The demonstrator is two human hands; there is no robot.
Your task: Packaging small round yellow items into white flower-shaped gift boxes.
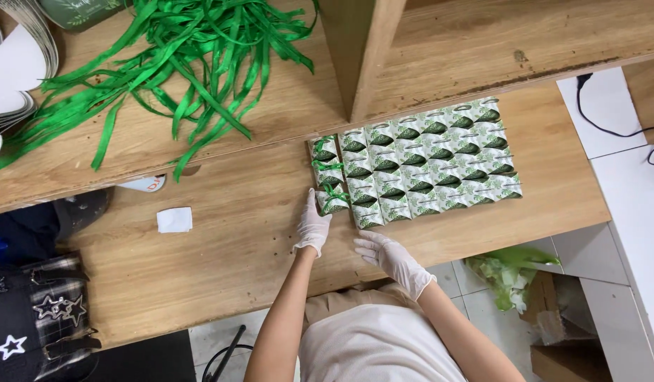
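Beside gloved left hand (313, 225), packet rows (419, 163), right hand (390, 256) near

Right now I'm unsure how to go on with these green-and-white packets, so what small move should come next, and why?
Probably slide the left hand up to steady the ribbon-tied packets at the row's left end. It already touches their lower edge, while the right hand lies flat on the wooden table, holding nothing. The other packets carry no ribbon; loose green ribbons lie on the shelf above.

Worktop (221, 276): unfinished wood, matt, visible grain. Packets (419, 164): printed paper, white and green, slight sheen. Ribbons (192, 71): glossy green plastic strip. Both hands, left (313, 226) and right (390, 256): thin white gloves, smooth, matt. Floor (588, 269): glazed white tile.
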